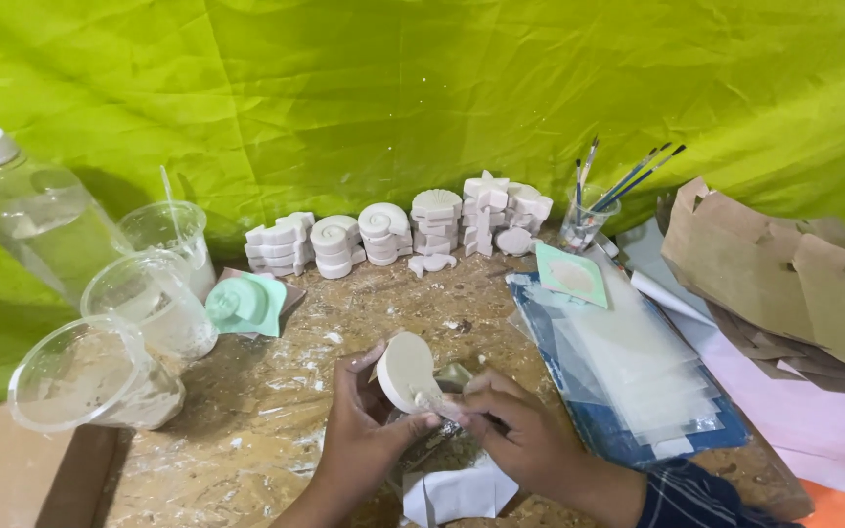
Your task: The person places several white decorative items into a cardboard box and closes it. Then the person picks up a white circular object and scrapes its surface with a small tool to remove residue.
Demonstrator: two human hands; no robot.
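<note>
The left hand (369, 430) and right hand (520, 435) both grip a cast (406, 372) with closed fingers; it looks stiff, light, brittle, best held by its rim.

Both hands meet over the spattered wooden table (276, 391), the left hand (364, 430) gripping a round white plaster cast (406, 372) while the right hand (525, 435) pinches its lower edge, stacked white casts (393, 235) lining the green backdrop (393, 88).
</note>
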